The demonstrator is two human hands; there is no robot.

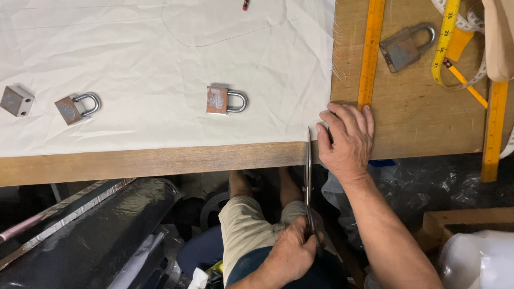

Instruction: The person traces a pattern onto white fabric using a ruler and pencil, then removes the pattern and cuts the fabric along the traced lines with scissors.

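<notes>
Head view: left hand (292,251) grips scissors (309,176); right hand (347,139) flat, pressing cream cloth (160,64) edge.

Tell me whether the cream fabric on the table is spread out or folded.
Spread out: the cream fabric lies flat in one creased layer on the wooden table, with padlocks resting on it.

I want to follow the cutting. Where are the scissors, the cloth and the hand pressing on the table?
scissors (308,176), head view, blades.
cloth (160,59), head view, bare middle.
right hand (347,138), head view, back of hand.

Padlocks (227,100) on cloth (160,64); ruler (371,51) right of it
</notes>
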